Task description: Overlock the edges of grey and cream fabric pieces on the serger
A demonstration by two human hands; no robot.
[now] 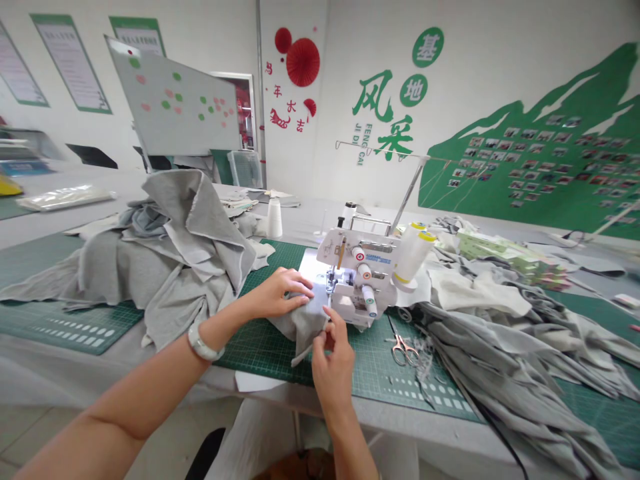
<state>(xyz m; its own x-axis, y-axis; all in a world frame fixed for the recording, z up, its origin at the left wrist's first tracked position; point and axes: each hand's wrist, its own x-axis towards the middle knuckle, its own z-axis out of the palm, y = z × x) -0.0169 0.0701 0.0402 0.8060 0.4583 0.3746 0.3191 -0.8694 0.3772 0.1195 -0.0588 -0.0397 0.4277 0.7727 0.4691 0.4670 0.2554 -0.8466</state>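
Observation:
A white overlock sewing machine (357, 273) stands on a green cutting mat, its lamp lit at the needle. Grey fabric (305, 327) lies at the needle area and hangs toward the front edge. My left hand (280, 292), with a pale bracelet on the wrist, rests on this fabric left of the presser foot, fingers spread lightly. Just in front of the machine, my right hand (334, 353) pinches the fabric's edge between thumb and index finger. Cones of white thread (414, 257) sit behind and to the right of the machine.
A heap of grey fabric (175, 247) lies at the left, and more grey cloth (505, 360) spreads over the right side. Scissors (404, 350) and thread scraps (425, 363) are right of the machine. A white thread cone (275, 218) stands behind my left hand.

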